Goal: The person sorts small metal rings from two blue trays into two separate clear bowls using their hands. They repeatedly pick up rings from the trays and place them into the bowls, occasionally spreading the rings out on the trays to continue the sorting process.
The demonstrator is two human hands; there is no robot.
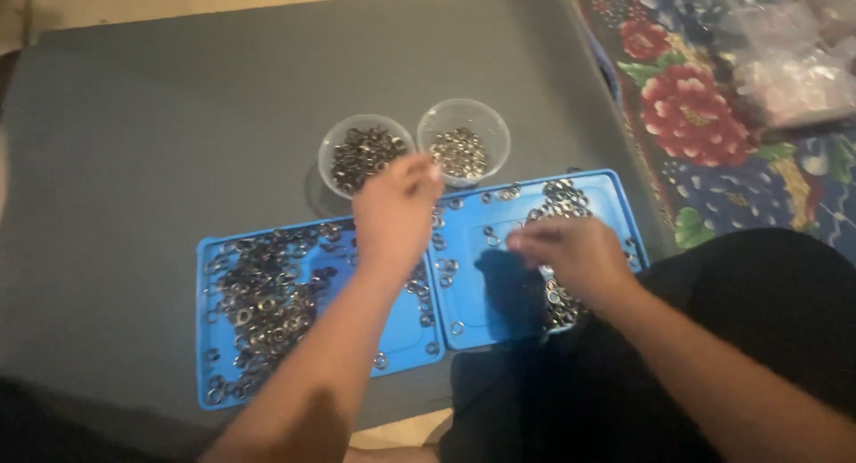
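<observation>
Closest to the lens are two bare forearms coming up from the bottom edge, with a dark trouser leg (pixel 713 338) under the right one. Everything else I'll place off the left-hand flat blue plastic tray (pixel 214 338), since it sits dead centre on the grey padded mat (pixel 178 115).

Left hand (pixel 392 215) is raised over that tray's far right corner, fingertips bunched together and pointing at the clear plastic cup of darker metal rings (pixel 361 152) just beyond the tray's far edge. Looks like a pinch on something small, but it's blurry, so I can't tell if a ring is actually in there. A second clear plastic cup of paler, shinier rings (pixel 464 146) stands right beside the first. Two cups side by side within easy reach reads like one per ring type.

Heaped loosely on the tray is a pile of small dark metal rings (pixel 259 293), spread thin enough to pick singles out.

Touching that tray's right edge is a second blue plastic tray (pixel 615 195), with its own scatter of rings. Right hand (pixel 571 253) lies low over it, palm down, fingers curled and close together on the rings; whether it grips one is hidden.

Further right of both trays, a red-flowered cloth (pixel 695 115) with clear plastic bags (pixel 794 79) on it.
</observation>
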